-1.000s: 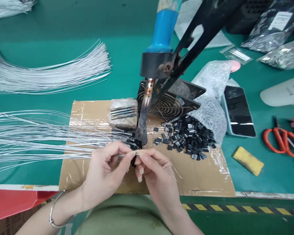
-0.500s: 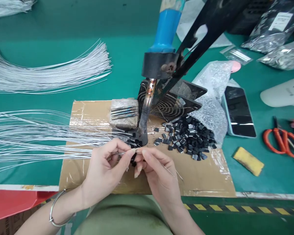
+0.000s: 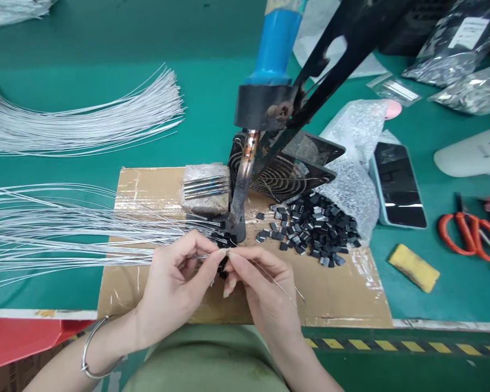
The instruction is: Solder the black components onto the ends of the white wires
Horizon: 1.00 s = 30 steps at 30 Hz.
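My left hand [image 3: 179, 277] pinches a thin wire between thumb and index finger, above the cardboard [image 3: 335, 294]. Fingertip to fingertip with it, my right hand [image 3: 265, 283] is closed on thin wire too, and two fine ends stick out past its back. Whatever lies between the fingertips is too small to make out. Long white wires [image 3: 85, 228] run in from the left, ending in black connectors [image 3: 224, 238] just behind my fingers. A blue-handled soldering iron [image 3: 275, 46] hangs in a black clamp over them, its tip end low beside the connectors.
Small black parts [image 3: 318, 228] lie heaped right of the iron, before a black fan [image 3: 286, 169]. A block with metal rods [image 3: 206, 204] stands left of it. Further right are a phone [image 3: 398, 185], yellow sponge [image 3: 414, 268] and red-handled scissors [image 3: 459, 234]. More wires [image 3: 85, 125] lie back left.
My right thumb and fingers have shifted slightly, and the wire ends past my right hand have swung a little. My left hand holds nearly the same pose.
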Tool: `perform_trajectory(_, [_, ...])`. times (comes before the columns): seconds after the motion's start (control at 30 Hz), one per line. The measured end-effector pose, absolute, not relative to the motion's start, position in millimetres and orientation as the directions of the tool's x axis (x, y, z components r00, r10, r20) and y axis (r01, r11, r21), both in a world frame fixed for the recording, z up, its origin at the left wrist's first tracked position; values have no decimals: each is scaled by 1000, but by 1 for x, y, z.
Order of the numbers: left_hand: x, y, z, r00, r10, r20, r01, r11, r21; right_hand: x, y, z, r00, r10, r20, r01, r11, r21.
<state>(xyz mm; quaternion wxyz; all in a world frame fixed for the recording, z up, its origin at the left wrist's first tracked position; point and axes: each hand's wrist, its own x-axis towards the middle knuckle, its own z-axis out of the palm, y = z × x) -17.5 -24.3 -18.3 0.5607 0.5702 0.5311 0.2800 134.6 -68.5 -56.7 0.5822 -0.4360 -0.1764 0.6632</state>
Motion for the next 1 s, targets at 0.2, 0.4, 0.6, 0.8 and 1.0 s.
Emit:
perform_trajectory(0.2, [-19,-24,-19,291,918,-269,297,180,938,138,-67,-57,14,913,-408,-657,-299,-692])
perform_trajectory(0.4, [-21,-22,-17,309,919,-246,360,126,924,143,-60,-51,-62,891,-450,-654,-377,-656])
perform_trajectory(0.6, [-20,-23,-20,275,926,-260,369,148,918,144,-61,-54,-71,897,-437,-663,-370,-651])
perform_trajectory(0.8, [-17,-26,-19,264,948,-174,362,70,929,137,-66,-55,-38,898,-438,-706,-335,-624])
perform_trajectory(1.0, [-16,-27,-18,246,955,-164,334,75,940,125,-66,-49,39,888,-459,-763,-270,-588])
